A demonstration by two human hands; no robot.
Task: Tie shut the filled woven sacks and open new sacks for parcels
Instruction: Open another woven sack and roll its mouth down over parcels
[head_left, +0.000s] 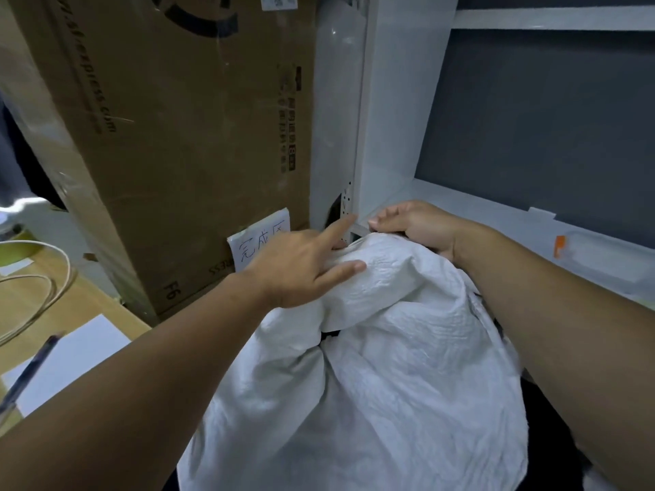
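The white woven sack (390, 384) lies with its long axis running away from the person, its gathered mouth at the far end. The right hand (414, 225) is curled tight on that far rim. The left hand (301, 267) rests on the neck just beside it, thumb and index straight; its grip I cannot tell. Left of the sack, looped cord (53, 278) lies on the worktop (88, 306), probably nearer the left hand.

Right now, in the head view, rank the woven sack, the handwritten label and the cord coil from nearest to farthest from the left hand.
1. woven sack: directly under the left hand, whose thumb rests on it.
2. handwritten label: just behind the hand, on the cardboard box.
3. cord coil: at the far left edge of the view.
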